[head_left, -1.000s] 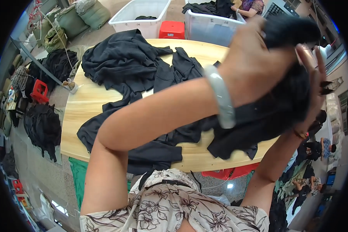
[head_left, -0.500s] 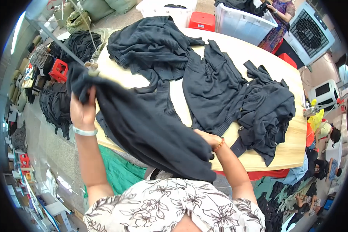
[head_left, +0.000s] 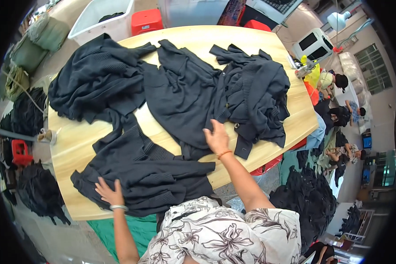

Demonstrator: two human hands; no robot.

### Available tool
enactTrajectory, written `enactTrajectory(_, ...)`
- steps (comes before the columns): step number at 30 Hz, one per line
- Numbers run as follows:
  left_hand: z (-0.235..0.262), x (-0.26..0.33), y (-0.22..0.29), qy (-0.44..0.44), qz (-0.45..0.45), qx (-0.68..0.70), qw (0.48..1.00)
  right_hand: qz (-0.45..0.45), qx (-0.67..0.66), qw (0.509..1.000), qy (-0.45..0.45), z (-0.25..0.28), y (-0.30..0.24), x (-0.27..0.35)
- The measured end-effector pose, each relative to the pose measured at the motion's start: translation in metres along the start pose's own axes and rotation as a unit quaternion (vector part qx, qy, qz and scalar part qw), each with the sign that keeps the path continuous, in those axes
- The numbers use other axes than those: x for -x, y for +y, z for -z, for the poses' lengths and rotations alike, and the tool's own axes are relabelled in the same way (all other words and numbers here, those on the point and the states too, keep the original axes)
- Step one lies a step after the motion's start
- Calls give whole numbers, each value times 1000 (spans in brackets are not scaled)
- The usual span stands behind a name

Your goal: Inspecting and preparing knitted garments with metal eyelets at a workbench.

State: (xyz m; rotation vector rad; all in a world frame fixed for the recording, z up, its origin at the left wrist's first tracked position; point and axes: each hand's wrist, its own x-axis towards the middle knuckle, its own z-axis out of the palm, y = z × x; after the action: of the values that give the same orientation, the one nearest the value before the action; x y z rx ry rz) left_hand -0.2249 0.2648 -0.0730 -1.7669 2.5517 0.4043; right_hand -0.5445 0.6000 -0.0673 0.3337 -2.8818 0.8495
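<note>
- A dark knitted garment (head_left: pixel 145 176) is seen lying crumpled on the near part of the pale wooden tabletop (head_left: pixel 70 145), close to the person's body.
- The left hand (head_left: pixel 108 191) is laid flat on the garment's near left edge, fingers spread wide, with nothing gripped; a pale bangle is worn at the wrist.
- The right hand (head_left: pixel 216 137) is pressed open, palm down, on the lower edge of a second dark garment (head_left: pixel 185 97) spread in the middle of the tabletop; nothing is clasped in it either.
- The step in hand is judged to be the laying out and smoothing of the near garment.
- The next move would call for the bunched folds to be drawn outward and pressed flat, with the cloth kept back from the tabletop's edge.
- More dark knitwear is heaped at the far left (head_left: pixel 92 79) and at the right (head_left: pixel 259 97).
- A white bin (head_left: pixel 102 27) and a red stool (head_left: pixel 146 21) are seen beyond the tabletop.
</note>
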Motion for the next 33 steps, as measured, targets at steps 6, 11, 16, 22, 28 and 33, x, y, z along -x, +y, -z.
enactTrajectory(6,-35,-11,5,26,-34,-72,996,-191,-28,975,-108,-29,82,11)
enactTrajectory(11,51,16,118,21,-358,239,903,-112,-416,896,-105,27,-12,-10)
enactTrajectory(16,106,76,276,-147,-577,303,744,206,-417,860,-209,153,-117,-21)
enactTrajectory(22,123,62,333,-120,-503,456,724,217,-496,839,-58,174,-99,-21)
enactTrajectory(28,209,100,382,-44,-492,555,670,147,-346,926,27,126,-65,-4)
enactTrajectory(33,297,129,356,-119,-242,789,552,111,-386,916,3,129,-64,-21)
